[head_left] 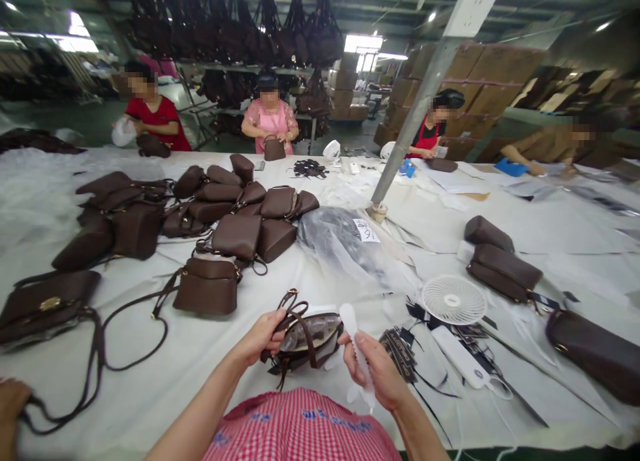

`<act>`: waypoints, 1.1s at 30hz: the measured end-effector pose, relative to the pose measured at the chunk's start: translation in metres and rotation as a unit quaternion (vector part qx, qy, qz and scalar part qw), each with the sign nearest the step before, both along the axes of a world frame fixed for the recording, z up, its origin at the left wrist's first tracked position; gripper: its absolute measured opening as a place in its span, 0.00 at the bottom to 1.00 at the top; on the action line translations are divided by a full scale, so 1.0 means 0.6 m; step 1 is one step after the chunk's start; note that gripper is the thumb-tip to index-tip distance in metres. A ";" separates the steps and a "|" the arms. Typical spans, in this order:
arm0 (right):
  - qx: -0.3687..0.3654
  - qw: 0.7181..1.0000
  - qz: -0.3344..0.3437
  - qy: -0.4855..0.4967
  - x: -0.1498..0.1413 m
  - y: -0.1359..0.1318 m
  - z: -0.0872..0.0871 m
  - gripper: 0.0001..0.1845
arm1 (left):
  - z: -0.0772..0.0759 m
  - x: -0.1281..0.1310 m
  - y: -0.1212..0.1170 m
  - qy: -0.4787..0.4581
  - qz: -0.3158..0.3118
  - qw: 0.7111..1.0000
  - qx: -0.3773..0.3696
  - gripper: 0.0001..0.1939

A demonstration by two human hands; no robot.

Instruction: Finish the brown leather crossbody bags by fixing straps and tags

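A small dark brown handbag [320,334] stands on the table right before me. Its top is unzipped, and clear plastic shows inside. My left hand [265,337] is closed around the bag's looped brown strap [295,309] at the left side of the opening. My right hand [373,364], just right of the bag, pinches a long white strip [354,334] with a rounded top and a wavy edge. The strip stands roughly upright; its material is hard to tell. Black tags with gold print [399,353] lie beside my right hand.
Many brown bags [237,236] are heaped at the left. A plastic-wrapped bundle [345,241] lies ahead, near a metal post [410,127]. A white fan [454,299] and several brown pouches [505,271] sit at the right. Co-workers [270,124] work across the table; another hand [13,401] shows at lower left.
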State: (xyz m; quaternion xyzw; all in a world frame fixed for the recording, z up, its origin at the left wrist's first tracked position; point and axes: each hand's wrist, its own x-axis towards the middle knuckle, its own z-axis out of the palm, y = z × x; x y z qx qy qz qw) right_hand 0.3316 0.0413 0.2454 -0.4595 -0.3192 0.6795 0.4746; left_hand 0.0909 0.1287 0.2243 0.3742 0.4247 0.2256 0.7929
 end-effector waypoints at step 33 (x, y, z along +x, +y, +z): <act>-0.067 0.958 0.073 -0.270 -0.135 0.059 -0.120 0.22 | 0.029 0.026 -0.011 0.313 -0.043 0.883 0.347 0.15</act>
